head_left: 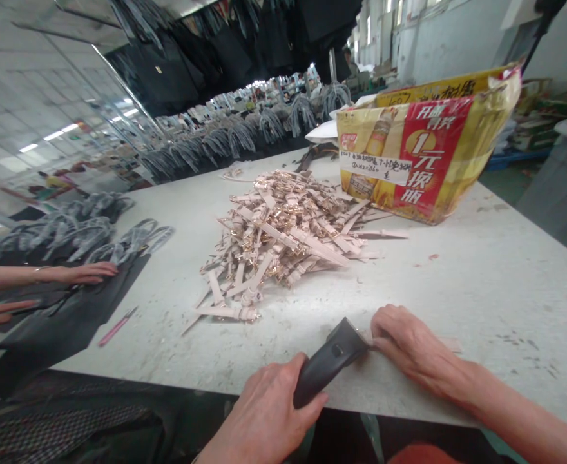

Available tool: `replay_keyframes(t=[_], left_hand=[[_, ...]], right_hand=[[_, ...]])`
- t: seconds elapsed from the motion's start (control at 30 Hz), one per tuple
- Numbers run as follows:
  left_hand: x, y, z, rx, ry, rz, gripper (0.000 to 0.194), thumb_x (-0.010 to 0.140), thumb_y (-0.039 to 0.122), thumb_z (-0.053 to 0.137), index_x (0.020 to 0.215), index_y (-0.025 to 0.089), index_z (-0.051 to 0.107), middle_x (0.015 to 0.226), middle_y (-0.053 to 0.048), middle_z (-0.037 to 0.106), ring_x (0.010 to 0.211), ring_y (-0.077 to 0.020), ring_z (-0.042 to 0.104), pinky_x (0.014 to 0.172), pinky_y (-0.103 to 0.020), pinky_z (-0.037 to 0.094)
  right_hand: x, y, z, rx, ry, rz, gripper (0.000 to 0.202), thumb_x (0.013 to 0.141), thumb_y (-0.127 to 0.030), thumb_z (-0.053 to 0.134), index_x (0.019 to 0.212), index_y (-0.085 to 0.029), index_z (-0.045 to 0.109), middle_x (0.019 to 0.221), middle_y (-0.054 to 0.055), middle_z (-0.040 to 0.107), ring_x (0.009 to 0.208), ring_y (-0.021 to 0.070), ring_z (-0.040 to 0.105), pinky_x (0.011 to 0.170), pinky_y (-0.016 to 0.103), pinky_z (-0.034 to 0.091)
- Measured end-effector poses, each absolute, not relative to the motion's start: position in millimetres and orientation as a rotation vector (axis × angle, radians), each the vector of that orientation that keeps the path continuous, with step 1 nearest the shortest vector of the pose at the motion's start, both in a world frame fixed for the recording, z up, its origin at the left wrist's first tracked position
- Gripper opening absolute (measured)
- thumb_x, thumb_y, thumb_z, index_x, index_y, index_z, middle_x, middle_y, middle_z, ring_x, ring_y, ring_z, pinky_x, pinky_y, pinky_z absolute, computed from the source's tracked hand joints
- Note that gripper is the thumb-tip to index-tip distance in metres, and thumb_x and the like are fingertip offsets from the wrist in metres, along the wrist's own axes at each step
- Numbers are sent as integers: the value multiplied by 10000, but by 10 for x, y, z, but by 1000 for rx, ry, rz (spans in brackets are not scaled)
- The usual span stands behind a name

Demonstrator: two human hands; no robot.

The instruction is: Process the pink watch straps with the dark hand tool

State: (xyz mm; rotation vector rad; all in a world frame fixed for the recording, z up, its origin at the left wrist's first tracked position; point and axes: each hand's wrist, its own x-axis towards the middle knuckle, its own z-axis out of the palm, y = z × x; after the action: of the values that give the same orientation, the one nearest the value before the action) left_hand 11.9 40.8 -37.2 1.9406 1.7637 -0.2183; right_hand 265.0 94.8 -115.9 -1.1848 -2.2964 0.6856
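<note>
Black clipper-like tool (332, 364) sits over the near part of the desk (506, 283), the left hand (271, 406) wrapped around its handle. Just beside its head, the right hand (409, 338) appears pinched on a pale strap (451, 345), mostly hidden beneath that hand. The step in hand looks like working the strap's end at the tool's head; the next move calls for a steady pinch, fingertips clear of that head. Beyond lies a heap of buckled straps (283, 235), then a yellow-and-red box (419, 154).
</note>
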Motion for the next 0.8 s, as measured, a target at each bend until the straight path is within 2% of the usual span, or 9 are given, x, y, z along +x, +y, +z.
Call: replay_keyframes(t=[0.23, 0.43, 0.8], left_hand=[[128, 384, -316, 1912, 1777, -267, 365, 817, 556, 512, 994, 256, 619, 891, -52, 684, 887, -283, 641, 762, -377, 458], [183, 436, -288, 1915, 1737, -235, 309, 822, 508, 516, 955, 250, 621, 886, -37, 681, 859, -237, 636, 721, -316, 445], [169, 419, -216, 1895, 1755, -290, 360, 818, 516, 518, 1007, 228, 624, 937, -58, 676, 909, -247, 618, 727, -308, 443]], right_hand=[[2600, 971, -1279, -1282, -2354, 495, 128, 904, -131, 502, 794, -195, 488, 742, 18, 550, 717, 200, 490, 680, 325, 333], [2608, 968, -1290, -1256, -2342, 495, 135, 911, -139, 519, 793, -197, 490, 736, 11, 555, 708, 194, 503, 673, 314, 342], [2601, 956, -1376, -1225, -2295, 475, 127, 897, -118, 507, 806, -203, 480, 754, 12, 552, 717, 192, 503, 670, 307, 358]])
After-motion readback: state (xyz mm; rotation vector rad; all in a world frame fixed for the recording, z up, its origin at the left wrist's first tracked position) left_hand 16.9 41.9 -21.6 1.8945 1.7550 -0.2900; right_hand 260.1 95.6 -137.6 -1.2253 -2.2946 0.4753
